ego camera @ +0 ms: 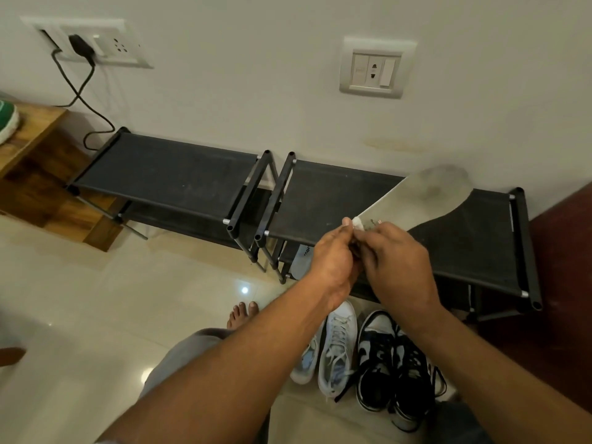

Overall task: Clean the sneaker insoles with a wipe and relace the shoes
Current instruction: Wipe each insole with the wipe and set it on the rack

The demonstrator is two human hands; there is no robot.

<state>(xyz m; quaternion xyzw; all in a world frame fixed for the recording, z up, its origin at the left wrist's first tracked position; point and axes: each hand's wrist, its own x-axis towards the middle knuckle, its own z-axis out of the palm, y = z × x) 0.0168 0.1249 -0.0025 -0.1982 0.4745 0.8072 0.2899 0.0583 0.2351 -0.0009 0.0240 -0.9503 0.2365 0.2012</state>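
Now, step: wiping stage, I judge; relacing not yet begun.
Insole (pixel 429 193): held up over the shoe rack (pixel 464 245), toe end tilted away to the R.
L grip (pixel 333 254): thumb & fingers pinch the wipe (pixel 356 223) at insole's near edge.
R grip (pixel 397 261): curled round insole's heel end.
Next: prob. drag wipe along the length w/ R holding firm.
Sneakers (pixel 339 341): on floor below my arms.

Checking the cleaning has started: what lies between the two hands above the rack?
In the head view, a small white wipe, pinched by the left hand, at the near end of the insole held by the right hand.
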